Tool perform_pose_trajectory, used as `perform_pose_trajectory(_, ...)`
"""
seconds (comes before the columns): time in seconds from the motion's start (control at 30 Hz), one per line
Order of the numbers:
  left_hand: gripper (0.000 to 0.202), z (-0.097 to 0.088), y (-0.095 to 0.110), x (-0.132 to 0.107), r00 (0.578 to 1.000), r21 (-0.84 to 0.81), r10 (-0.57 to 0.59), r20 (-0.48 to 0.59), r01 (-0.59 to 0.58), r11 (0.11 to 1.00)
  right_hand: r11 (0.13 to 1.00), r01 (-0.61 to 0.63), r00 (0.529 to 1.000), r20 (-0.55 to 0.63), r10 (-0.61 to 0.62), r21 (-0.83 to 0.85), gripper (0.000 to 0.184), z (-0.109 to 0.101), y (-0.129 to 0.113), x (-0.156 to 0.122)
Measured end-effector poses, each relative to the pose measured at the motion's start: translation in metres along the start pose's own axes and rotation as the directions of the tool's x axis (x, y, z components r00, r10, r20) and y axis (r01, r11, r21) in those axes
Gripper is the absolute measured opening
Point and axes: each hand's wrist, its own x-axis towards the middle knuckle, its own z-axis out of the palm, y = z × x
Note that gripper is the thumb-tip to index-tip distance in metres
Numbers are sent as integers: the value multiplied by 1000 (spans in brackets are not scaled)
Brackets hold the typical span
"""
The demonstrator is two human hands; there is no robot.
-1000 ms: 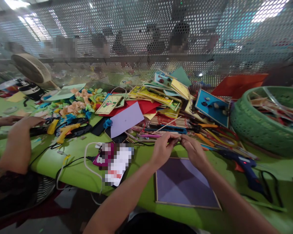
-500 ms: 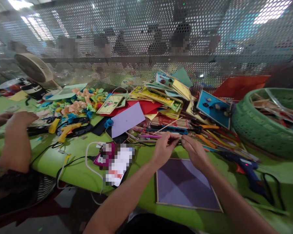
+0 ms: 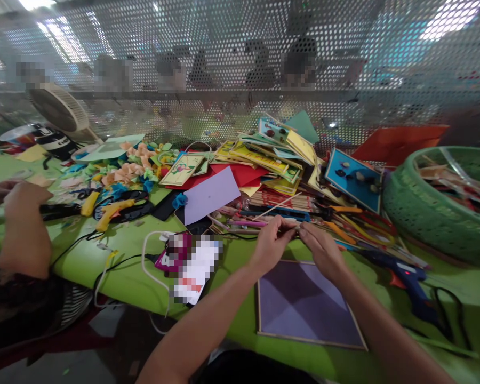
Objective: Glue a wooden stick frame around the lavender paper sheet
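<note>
My left hand (image 3: 271,244) and my right hand (image 3: 320,249) meet fingertip to fingertip above the far edge of a purple card with a thin wooden frame (image 3: 304,304). Both hands pinch something small and thin between them; I cannot make out what it is. The card lies flat on the green table (image 3: 116,250) just below my hands. Beyond my fingers lies a scatter of thin sticks and pens (image 3: 264,213).
A blue glue gun (image 3: 404,277) lies to the right, by a green basket (image 3: 432,213). A heap of coloured cards (image 3: 280,154) fills the middle back. Another person's arm (image 3: 24,229) rests at left near yellow glue guns (image 3: 112,210). A phone with cable (image 3: 192,261) lies left of my hands.
My hands stay together in the same pinch, hardly moving. The other person's hand at left has drawn back a little toward the left.
</note>
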Motion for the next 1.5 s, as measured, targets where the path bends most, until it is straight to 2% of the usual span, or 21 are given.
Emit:
perform_pose_trajectory(0.13,34,0,-1,1,1000,-23,7,-4,-7,1000,998,-13,1000,-23,14,54,29,1,0,1)
perform_pose_trajectory(0.23,34,1,-1,2,1000,-55,-4,-4,3,998,996,-15,999,-35,18,87,35,1,-3,0)
perform_pose_trajectory(0.37,34,1,1,2,999,-59,25,25,-24,998,991,-35,999,-2,35,127,43,-2,-6,1)
perform_pose_trajectory(0.67,31,-1,-1,3,997,-13,55,55,-55,998,976,-76,997,36,70,204,35,-3,-6,5)
perform_pose_trajectory(0.9,31,-1,0,3,997,-43,40,66,-37,998,965,-83,996,48,74,249,45,-5,-11,3)
perform_pose_trajectory(1.07,22,-3,-1,1,988,49,124,96,-129,990,960,-86,994,90,64,265,43,-5,-10,5)
perform_pose_trajectory(1.23,19,-3,2,1,985,114,148,91,-157,981,963,-85,995,79,67,255,38,-4,-12,5)
perform_pose_trajectory(1.5,24,-4,0,2,988,40,132,82,-136,990,961,-80,996,65,65,264,32,-3,-17,5)
